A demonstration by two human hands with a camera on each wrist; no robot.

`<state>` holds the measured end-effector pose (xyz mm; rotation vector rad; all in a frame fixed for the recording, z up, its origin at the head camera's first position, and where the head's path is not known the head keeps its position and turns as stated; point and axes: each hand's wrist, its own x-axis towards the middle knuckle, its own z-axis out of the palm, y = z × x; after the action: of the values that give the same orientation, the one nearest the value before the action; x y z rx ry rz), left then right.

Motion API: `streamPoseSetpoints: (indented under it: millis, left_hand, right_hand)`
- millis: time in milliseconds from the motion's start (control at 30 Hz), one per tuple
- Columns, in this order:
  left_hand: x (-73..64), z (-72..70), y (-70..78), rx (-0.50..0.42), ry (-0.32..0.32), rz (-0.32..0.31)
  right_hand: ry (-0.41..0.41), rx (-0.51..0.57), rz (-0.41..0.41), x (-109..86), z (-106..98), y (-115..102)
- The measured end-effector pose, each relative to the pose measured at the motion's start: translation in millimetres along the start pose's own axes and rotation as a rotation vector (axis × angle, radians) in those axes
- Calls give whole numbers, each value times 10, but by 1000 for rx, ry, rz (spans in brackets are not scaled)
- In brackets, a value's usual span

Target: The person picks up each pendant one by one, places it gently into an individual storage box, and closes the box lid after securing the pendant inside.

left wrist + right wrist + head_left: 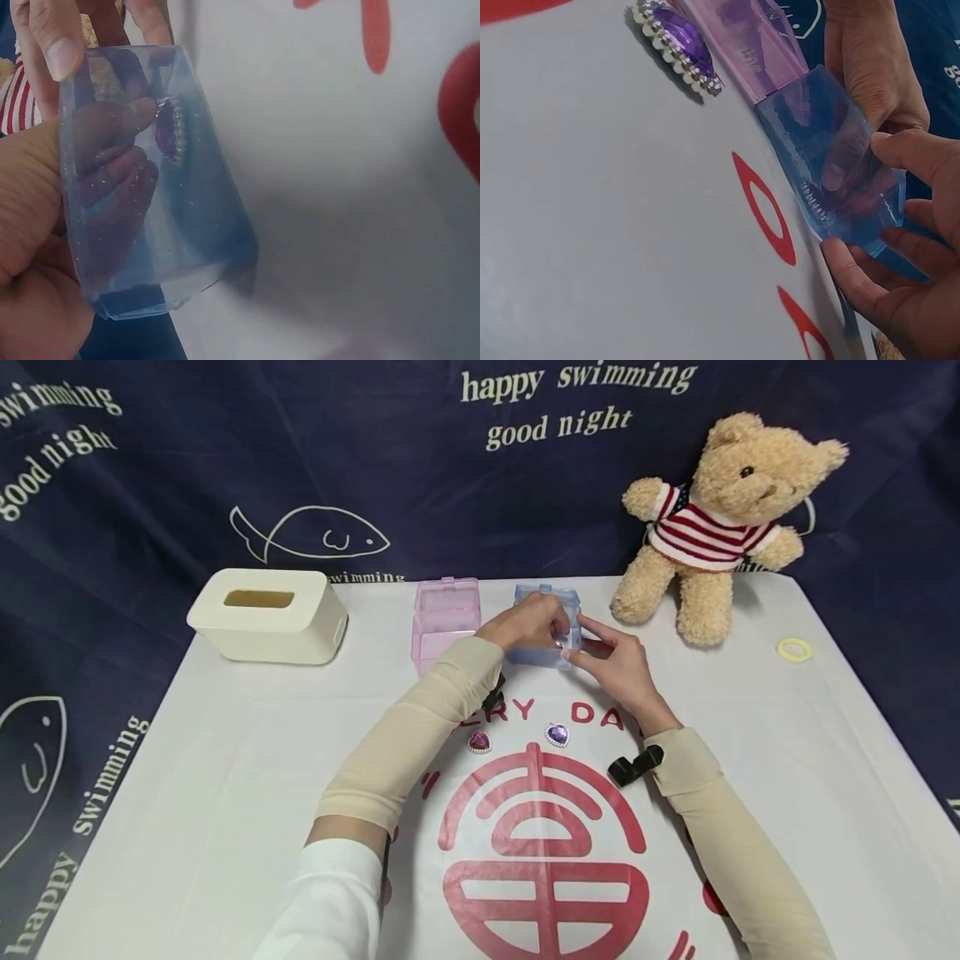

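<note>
A clear blue box (534,657) stands at the back of the table, its lid raised. My left hand (528,622) reaches inside with curled fingers. At those fingertips is a purple gem (166,135) with a beaded silver edge, seen through the box wall in the left wrist view; the exact pinch is blurred by the plastic. On the box's right side, my right hand (628,670) grips it between thumb and fingers. Nearer the front lie a purple heart gem (557,735) and a red heart gem (480,742).
An open pink box (431,647) stands left of the blue one, partly behind the left wrist. Farther left is a white tissue box (281,639). A teddy bear (705,539) sits at the back right, near a yellow ring (794,650). A dark printed cloth hangs behind.
</note>
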<state>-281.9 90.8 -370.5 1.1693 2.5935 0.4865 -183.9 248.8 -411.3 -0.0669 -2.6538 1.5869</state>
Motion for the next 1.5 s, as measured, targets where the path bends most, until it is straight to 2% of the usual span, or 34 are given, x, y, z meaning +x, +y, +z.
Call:
streamPoseSetpoints:
  millis: [133,267,367,467,533,633,733,867,967,1067,1267,1500]
  left_hand:
    - [-18,-13,-30,-20,11,20]
    - [-108,-37,-58,-138,64,79]
    - [-267,-90,-26,-221,142,139]
    - [-492,-141,68,-244,200,213]
    - [-649,-131,164,-247,180,246]
    - [-832,-17,337,-218,86,268]
    - [-932,170,469,-147,-11,277]
    - [-994,403,511,-66,-66,287]
    - [-1012,519,476,-25,-72,283]
    - [-1016,574,439,-9,-69,295]
    - [-1007,605,406,-26,-53,327]
    - [-1005,617,411,-48,-46,329]
  right_hand:
    - [-7,6,-7,14,6,-17]
    - [-19,-11,5,18,-7,-1]
    - [-33,-20,13,19,-30,21]
    - [-45,8,0,21,-58,34]
    - [-47,25,-16,21,-84,38]
    - [-41,30,-28,18,-129,41]
    - [-42,16,-26,15,-145,39]
    - [-48,21,-19,26,-103,48]
    - [-57,32,-15,31,-69,45]
    - [-61,45,-11,36,-53,42]
    - [-58,43,1,37,-54,30]
    - [-62,22,9,23,-61,37]
